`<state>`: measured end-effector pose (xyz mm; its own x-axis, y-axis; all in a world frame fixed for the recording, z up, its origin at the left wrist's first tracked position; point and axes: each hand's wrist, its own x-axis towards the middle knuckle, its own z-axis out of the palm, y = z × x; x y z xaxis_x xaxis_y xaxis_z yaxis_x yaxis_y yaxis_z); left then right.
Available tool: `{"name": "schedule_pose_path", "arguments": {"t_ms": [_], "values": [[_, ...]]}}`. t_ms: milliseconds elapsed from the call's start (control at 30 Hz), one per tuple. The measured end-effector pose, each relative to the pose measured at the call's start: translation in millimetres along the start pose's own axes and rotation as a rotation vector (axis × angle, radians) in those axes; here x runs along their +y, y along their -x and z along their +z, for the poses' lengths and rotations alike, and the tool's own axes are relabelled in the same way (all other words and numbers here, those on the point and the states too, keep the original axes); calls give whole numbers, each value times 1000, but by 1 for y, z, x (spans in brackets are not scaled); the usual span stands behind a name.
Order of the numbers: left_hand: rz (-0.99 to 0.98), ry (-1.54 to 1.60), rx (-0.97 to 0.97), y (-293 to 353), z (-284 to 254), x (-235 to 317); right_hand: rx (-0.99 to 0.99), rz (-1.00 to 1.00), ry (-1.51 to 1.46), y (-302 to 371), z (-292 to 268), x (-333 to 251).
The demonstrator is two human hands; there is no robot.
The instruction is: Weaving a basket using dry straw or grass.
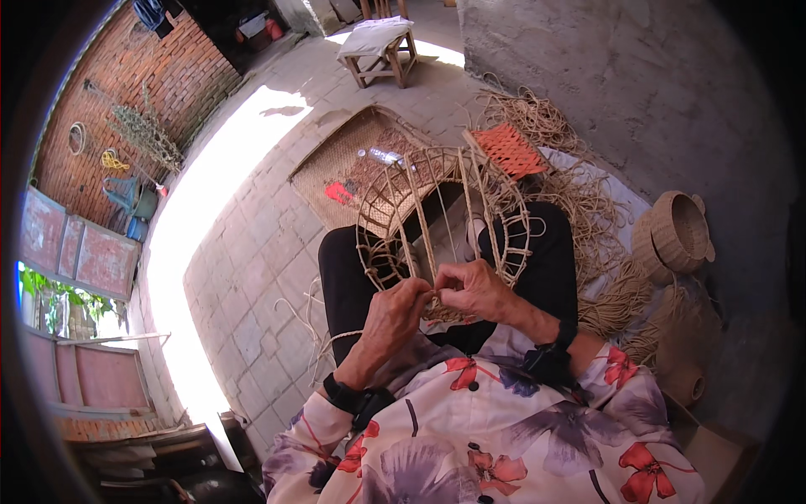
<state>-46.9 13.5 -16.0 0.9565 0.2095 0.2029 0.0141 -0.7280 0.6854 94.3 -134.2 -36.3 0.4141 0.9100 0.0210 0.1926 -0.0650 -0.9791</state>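
Note:
An open basket frame [388,204] of bent tan ribs and straight crossing cords rests across my lap, between my black-trousered knees. At its near edge is a short band of woven cord [443,314]. My left hand [393,312] is closed there, fingertips pinching straw-coloured cord. Right beside it, my right hand [477,291] pinches at the same spot with thumb and forefinger, the fingertips of both hands nearly touching. A pale loose cord [342,335] trails out to the left from under my left hand. My fingers partly hide the cord between them.
Beyond my knees lies a woven mat [323,172] with a clear plastic bottle [386,156] and a red scrap [338,192]. An orange woven-top stool [509,149] and coils of cord [592,210] sit to the right, near a round basket [682,225]. A cushioned stool [378,44] stands farther off.

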Motion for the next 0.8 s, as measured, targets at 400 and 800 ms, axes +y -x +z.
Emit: {"name": "schedule_pose_path", "arguments": {"t_ms": [400, 800], "values": [[-94, -145, 84, -9, 16, 2, 220, -96, 134, 6, 12, -5], [18, -132, 111, -10, 10, 4, 177, -199, 239, -1, 1, -13]]}}
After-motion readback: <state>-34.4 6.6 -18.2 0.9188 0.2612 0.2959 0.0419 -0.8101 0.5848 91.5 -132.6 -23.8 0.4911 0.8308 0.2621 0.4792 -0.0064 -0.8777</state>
